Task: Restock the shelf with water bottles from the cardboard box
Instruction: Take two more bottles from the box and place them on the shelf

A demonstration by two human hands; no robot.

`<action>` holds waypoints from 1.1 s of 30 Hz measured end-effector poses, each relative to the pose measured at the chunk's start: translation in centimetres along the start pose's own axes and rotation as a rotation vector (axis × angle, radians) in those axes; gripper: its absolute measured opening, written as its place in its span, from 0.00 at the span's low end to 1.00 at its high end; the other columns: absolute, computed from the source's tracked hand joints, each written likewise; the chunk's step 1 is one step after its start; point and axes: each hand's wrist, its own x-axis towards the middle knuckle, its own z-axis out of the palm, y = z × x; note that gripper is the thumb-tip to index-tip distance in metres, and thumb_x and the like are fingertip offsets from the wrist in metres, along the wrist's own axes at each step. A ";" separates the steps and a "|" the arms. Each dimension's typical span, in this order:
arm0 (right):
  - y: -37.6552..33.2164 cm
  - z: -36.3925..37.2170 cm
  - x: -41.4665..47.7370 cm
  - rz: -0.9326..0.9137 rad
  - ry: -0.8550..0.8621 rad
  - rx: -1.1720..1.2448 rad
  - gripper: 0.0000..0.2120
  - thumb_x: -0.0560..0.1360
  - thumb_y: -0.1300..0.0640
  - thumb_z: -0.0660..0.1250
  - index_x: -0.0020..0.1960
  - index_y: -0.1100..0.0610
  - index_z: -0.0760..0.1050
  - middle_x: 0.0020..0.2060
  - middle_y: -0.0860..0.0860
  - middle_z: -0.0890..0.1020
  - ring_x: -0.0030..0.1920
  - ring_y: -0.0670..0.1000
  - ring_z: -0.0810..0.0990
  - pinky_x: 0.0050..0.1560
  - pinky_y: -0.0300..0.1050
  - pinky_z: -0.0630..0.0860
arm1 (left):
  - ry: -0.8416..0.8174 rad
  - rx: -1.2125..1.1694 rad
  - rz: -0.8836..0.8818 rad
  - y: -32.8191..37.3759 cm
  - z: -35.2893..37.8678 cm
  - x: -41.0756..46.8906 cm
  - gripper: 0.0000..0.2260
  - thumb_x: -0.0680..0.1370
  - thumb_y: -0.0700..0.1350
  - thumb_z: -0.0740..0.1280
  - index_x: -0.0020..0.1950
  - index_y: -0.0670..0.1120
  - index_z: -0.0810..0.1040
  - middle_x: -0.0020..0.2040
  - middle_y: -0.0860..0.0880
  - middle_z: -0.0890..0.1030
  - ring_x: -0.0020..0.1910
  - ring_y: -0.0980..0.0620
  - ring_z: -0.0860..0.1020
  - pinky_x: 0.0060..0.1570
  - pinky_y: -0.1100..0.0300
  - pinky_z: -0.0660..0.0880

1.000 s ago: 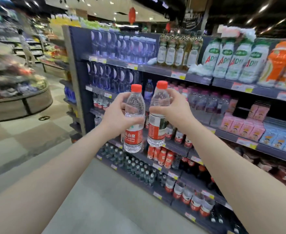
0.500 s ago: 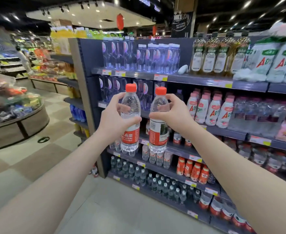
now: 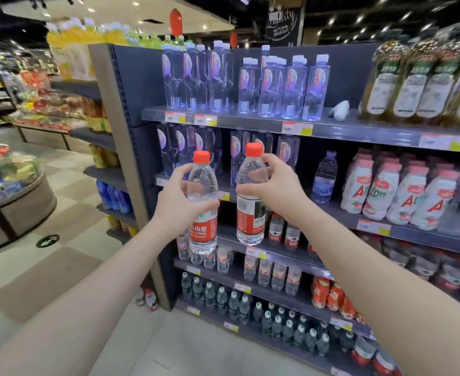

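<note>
I hold two clear water bottles with red caps and red labels, upright, in front of the dark shelf unit. My left hand grips the left bottle around its upper body. My right hand grips the right bottle near its shoulder. Both bottles hang in the air level with the third shelf, where matching red-label bottles stand further back. The cardboard box is out of sight.
More small red-label bottles fill the shelf below, green-capped bottles the lowest one. Tall clear bottles stand on top, white drink bottles to the right. A round display stand sits left across the tiled floor.
The view has swung left and come closer to the shelf. Both hands still hold their bottles upright, side by side, now a little higher against the shelves.
</note>
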 end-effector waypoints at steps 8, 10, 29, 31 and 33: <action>2.0 8.0 6.3 0.015 0.058 -0.017 0.36 0.60 0.41 0.81 0.66 0.41 0.75 0.55 0.43 0.84 0.55 0.47 0.84 0.59 0.55 0.80 | -0.132 -0.002 0.034 -7.6 -2.2 9.4 0.36 0.65 0.51 0.84 0.64 0.70 0.67 0.54 0.55 0.85 0.55 0.54 0.83 0.58 0.44 0.80; 2.9 10.0 7.3 0.043 0.088 -0.027 0.36 0.61 0.41 0.81 0.66 0.40 0.74 0.55 0.42 0.84 0.55 0.46 0.83 0.58 0.54 0.81 | -0.186 -0.004 0.060 -9.8 -2.3 11.9 0.37 0.64 0.54 0.83 0.64 0.71 0.67 0.54 0.55 0.85 0.55 0.53 0.83 0.58 0.44 0.80; 28.9 25.3 12.8 0.163 0.128 -0.051 0.27 0.65 0.54 0.84 0.59 0.43 0.76 0.49 0.39 0.85 0.51 0.40 0.84 0.50 0.39 0.79 | -0.356 -0.216 0.162 -38.2 8.9 20.0 0.38 0.66 0.47 0.84 0.69 0.68 0.71 0.53 0.62 0.86 0.55 0.58 0.83 0.61 0.43 0.79; 32.8 27.2 13.0 0.115 0.155 -0.044 0.27 0.64 0.55 0.84 0.59 0.46 0.77 0.49 0.41 0.86 0.50 0.40 0.84 0.49 0.39 0.79 | -0.344 -0.254 0.172 -42.5 11.1 19.6 0.39 0.64 0.51 0.85 0.69 0.69 0.71 0.53 0.61 0.86 0.57 0.56 0.83 0.62 0.42 0.79; 35.8 28.6 13.9 0.050 0.186 -0.046 0.26 0.64 0.56 0.83 0.58 0.47 0.78 0.49 0.45 0.87 0.50 0.44 0.86 0.54 0.46 0.82 | -0.324 -0.288 0.183 -46.3 12.9 19.5 0.40 0.58 0.55 0.87 0.64 0.74 0.72 0.55 0.59 0.87 0.55 0.59 0.84 0.57 0.48 0.80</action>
